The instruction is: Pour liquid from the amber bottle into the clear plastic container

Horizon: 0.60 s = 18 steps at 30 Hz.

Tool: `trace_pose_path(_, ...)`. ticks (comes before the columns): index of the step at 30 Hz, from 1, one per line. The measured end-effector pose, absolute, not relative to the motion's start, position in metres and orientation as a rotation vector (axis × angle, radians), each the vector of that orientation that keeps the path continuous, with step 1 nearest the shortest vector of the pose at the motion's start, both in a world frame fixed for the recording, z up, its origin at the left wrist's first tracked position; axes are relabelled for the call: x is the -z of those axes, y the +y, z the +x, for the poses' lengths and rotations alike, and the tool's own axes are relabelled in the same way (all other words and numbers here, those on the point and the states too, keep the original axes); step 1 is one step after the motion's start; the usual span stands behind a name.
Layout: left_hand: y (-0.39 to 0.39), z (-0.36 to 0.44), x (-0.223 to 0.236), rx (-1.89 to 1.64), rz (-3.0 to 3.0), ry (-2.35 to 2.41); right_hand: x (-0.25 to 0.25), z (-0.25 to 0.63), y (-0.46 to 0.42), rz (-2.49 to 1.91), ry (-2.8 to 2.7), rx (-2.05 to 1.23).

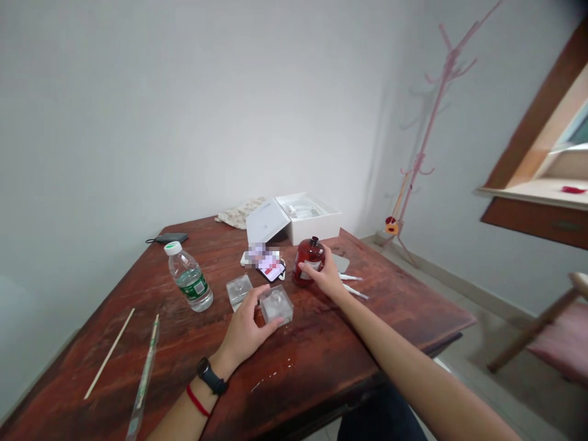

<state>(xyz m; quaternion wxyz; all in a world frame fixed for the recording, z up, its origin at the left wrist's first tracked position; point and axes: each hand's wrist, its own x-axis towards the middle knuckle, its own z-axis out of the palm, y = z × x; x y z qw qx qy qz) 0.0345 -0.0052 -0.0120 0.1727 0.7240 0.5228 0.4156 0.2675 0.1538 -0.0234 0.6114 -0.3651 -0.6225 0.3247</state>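
My right hand (327,274) is wrapped round an amber bottle (309,257) with a dark narrow neck, a pale label and no cap on top. The bottle is upright at the table's middle. My left hand (250,324), with a watch at the wrist, grips a clear square box (276,305) between thumb and fingers. A second clear box (239,288) sits just behind that hand. Under the right wrist lie thin white stick-like pieces (351,285), probably plastic droppers. A phone (271,269) with a lit screen lies behind the held box.
A water bottle (190,278) stands at left, near a bare chopstick (109,354) and wrapped chopsticks (146,373). Toward the wall are an open white box (316,229), a cloth (241,214) and a dark flat device (172,237). Drops wet the wooden table (303,373).
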Motion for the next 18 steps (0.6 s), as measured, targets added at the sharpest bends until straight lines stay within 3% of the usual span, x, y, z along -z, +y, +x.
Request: trace_pose_path(18, -0.008, 0.033, 0.013, -1.143, 2.193, 1.534, 0.036, 0.256, 0.150, -0.871, -1.506, -0.729)
